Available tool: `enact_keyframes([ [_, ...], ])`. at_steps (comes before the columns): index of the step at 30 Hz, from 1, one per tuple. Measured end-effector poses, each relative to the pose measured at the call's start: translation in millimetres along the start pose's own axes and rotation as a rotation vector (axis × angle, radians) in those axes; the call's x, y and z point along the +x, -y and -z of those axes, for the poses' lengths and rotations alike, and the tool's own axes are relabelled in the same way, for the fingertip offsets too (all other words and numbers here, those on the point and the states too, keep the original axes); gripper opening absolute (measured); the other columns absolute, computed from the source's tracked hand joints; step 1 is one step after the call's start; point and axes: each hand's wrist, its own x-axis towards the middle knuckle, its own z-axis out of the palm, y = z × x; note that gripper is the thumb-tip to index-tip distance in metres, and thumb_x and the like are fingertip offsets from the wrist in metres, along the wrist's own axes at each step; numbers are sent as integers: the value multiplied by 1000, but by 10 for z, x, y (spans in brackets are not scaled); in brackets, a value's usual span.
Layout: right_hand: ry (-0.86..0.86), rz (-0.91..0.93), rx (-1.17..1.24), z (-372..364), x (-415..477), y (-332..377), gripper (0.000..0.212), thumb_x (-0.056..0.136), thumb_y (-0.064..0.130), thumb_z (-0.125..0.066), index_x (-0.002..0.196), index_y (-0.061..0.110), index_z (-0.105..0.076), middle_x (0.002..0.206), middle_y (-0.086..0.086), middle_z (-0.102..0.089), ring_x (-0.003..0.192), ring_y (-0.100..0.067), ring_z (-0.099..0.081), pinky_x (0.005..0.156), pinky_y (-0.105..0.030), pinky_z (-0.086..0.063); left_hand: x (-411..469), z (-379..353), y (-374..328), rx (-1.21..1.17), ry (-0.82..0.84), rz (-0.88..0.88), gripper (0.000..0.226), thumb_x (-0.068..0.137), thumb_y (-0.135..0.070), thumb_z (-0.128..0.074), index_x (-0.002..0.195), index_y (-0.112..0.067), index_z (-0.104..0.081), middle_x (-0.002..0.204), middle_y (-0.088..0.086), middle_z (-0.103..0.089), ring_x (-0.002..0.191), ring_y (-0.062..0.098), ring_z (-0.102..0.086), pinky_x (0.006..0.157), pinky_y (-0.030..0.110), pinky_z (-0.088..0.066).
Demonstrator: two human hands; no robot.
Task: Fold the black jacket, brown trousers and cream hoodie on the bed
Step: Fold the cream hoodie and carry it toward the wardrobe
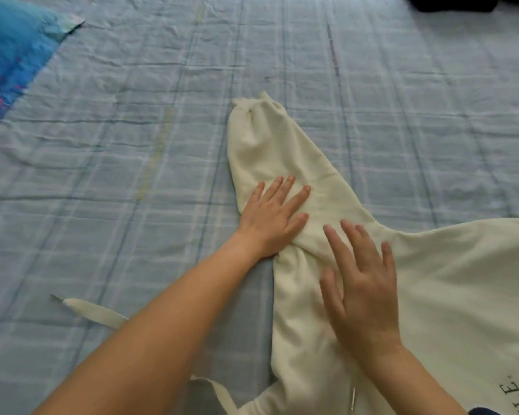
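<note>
The cream hoodie lies flat on the bed, its body at the right and one sleeve stretched away toward the middle, cuff at the far end. My left hand lies flat on the sleeve with fingers straight and spread. My right hand presses flat on the shoulder area where the sleeve joins the body. A cream drawstring trails out to the left under my left forearm. A dark garment shows at the top right edge; the brown trousers are out of view.
The bed is covered by a light blue checked sheet, wrinkled. A bright blue patterned cloth lies at the far left corner. Dark lettering is printed on the hoodie's front at the lower right.
</note>
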Motion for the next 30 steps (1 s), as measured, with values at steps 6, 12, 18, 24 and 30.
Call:
enact_keyframes([
  [6,348,-26,-215,-424,763,-95,56,101,46,-17,156,43,-10,166,8,-10,154,-21,-3,121,-52,-1,223,360,558,5,-339,216,52,99,-33,-45,149,-22,-38,158,10,-30,145,28,-27,118,42,-15],
  [12,278,-7,-186,-572,713,-215,59,96,48,-19,153,39,-29,161,5,-31,150,-25,-22,121,-53,-10,591,667,854,-1055,-375,674,66,89,-19,-62,147,-26,-33,125,19,-59,109,32,-60,97,40,-49],
  [18,337,-25,-161,-515,753,-177,62,91,52,-19,152,43,-30,160,7,-31,150,-22,-21,121,-49,-8,686,841,674,-1390,-176,595,72,82,11,-45,144,-26,-44,137,9,-54,102,19,-61,71,25,-52],
  [24,273,-321,751,264,1139,-100,62,91,23,-66,145,37,-40,146,6,-44,134,-13,-41,111,-34,-35,17,1130,46,-1671,-82,326,69,80,6,-51,137,-33,-52,130,5,-61,99,14,-65,74,23,-54],
  [30,205,-270,1007,1499,994,-327,80,73,25,-76,138,50,-36,138,1,-54,121,-17,-59,96,-40,-53,-687,1286,-785,-1617,146,-1,72,78,7,-50,130,-42,-58,134,-12,-61,116,9,-60,87,18,-50],
])
